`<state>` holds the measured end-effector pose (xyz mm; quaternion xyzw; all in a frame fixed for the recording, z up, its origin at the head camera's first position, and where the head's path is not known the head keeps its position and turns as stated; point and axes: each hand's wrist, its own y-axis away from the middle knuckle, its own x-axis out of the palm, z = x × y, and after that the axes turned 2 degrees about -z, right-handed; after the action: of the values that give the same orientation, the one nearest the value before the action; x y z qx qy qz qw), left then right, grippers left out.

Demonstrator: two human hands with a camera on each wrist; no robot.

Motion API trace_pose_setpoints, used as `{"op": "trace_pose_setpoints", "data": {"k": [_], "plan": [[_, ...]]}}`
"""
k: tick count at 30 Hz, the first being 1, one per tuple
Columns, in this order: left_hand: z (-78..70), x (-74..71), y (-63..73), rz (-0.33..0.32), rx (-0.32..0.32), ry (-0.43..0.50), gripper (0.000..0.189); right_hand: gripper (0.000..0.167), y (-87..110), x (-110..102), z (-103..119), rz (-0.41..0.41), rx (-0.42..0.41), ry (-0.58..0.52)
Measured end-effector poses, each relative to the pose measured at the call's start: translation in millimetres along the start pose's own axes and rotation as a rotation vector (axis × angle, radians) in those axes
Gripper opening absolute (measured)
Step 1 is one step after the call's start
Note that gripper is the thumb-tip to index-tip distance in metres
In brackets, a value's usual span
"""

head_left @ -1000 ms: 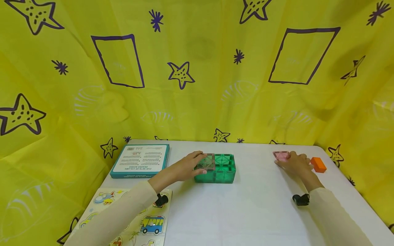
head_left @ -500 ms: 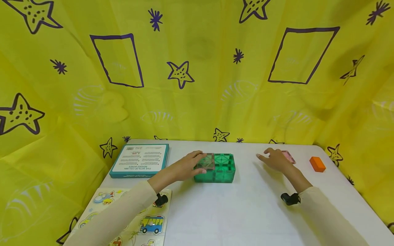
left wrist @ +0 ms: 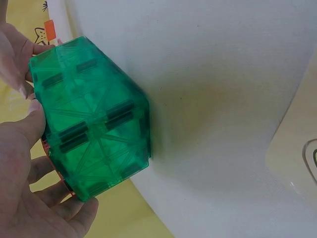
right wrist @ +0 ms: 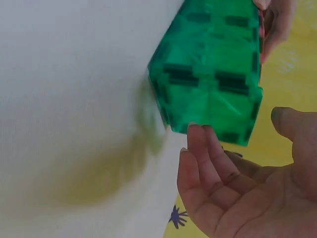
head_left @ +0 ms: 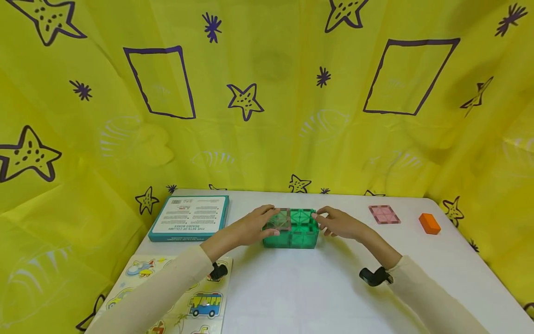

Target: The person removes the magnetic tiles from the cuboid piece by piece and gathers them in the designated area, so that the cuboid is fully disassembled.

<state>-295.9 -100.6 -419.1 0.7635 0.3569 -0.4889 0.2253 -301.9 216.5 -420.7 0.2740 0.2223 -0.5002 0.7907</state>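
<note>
Midway across the white table [head_left: 300, 283] sits a long box of see-through green plastic tiles [head_left: 303, 239], with a see-through pink square tile [head_left: 284, 220] lying flat on the left part of its top. The person's left hand [head_left: 253, 227] has hold of that left end: fingers over the pink tile, thumb near the front edge, the whole hand curved round the green box. At the box's right end I see the right hand [head_left: 340, 223], its fingers loosely bent and the thumb standing apart, with nothing in its grasp. Its fingertips are right up by the green end wall, though I cannot tell whether they touch.

Well to the right of the green box, a second pink square tile [head_left: 384, 215] lies flat, and farther out that way is a small bright-orange block [head_left: 429, 223]. Left of the green box is a flat teal-edged carton with a white printed face [head_left: 189, 218]. Nearer the person, to the front left of the green box, lies a pale board with colourful vehicle pictures [head_left: 208, 283], partly covered by a cream sleeve [head_left: 167, 287]. Behind the green box hangs yellow cloth printed with dark starfish outlines [head_left: 271, 148].
</note>
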Motion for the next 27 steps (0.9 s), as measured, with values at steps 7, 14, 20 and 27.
{"op": "trace_pose_setpoints", "data": {"k": [7,14,20,27], "plan": [[0.8,0.3,-0.2,0.0,0.01,0.021,0.072,0.059,-3.1,8,-1,0.004,-0.035,0.029],[-0.5,-0.6,0.2,-0.003,0.01,0.018,0.071,0.055,-1.9,2,-1,-0.002,-0.037,0.018],[-0.4,-1.2,-0.2,-0.002,0.003,0.017,0.071,0.056,0.4,-7,-4,-0.029,-0.097,0.171],[-0.6,-0.7,-0.3,0.001,0.001,0.014,0.071,0.071,3.0,-12,-3,-0.007,-0.162,0.355]]}}
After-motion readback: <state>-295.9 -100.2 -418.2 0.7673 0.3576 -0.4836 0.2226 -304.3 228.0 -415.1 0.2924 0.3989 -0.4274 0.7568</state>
